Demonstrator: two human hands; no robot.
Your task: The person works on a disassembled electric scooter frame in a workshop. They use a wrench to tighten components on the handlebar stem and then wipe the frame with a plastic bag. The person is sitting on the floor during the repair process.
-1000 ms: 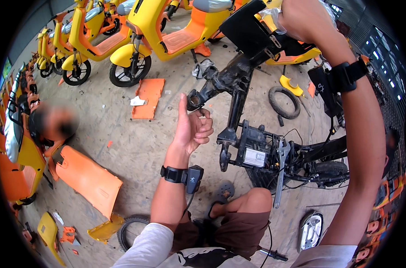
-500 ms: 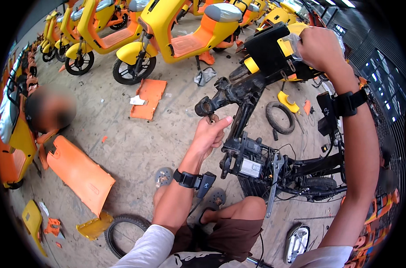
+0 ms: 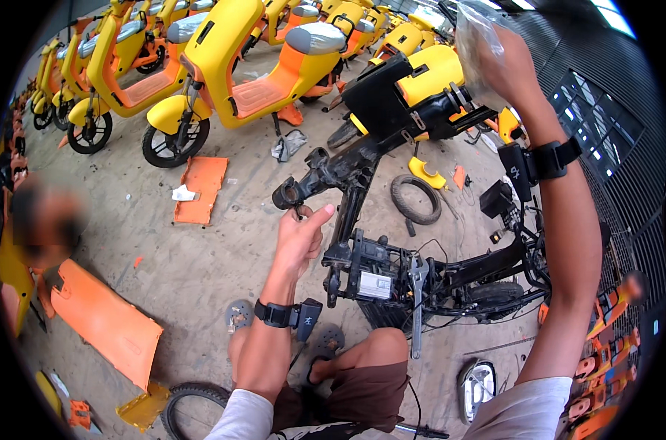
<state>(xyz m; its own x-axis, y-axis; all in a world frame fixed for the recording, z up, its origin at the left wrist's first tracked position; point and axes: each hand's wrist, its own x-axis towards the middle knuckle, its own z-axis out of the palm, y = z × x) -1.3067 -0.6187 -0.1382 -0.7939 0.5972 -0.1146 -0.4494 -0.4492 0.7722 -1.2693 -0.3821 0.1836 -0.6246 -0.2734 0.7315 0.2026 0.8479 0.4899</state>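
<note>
A stripped black scooter frame (image 3: 362, 161) stands tilted before me, its open tube end pointing left. My left hand (image 3: 301, 238) is closed at the underside of that tube end, thumb stretched out to the right. Up at the top right, my right hand (image 3: 507, 66) grips a crumpled clear plastic bag (image 3: 479, 44), above the frame's far end; its fingertips are partly hidden. A black box-like part (image 3: 380, 99) is fixed near that end. An adjustable wrench (image 3: 418, 301) lies against the frame, beside a silver module (image 3: 374, 284) with wires.
Yellow and orange scooters (image 3: 230, 73) stand in rows at the back. Orange panels (image 3: 113, 323) lie on the floor at the left. Loose tyres lie at the right (image 3: 416, 199) and lower left (image 3: 190, 411). A silver-and-black part (image 3: 477, 389) rests near my right sleeve. Another person (image 3: 47, 220) is at the left.
My right hand has risen with the plastic, and the frame's far end now shows beneath it. My left hand keeps its hold at the tube end. The whole view has shifted.
</note>
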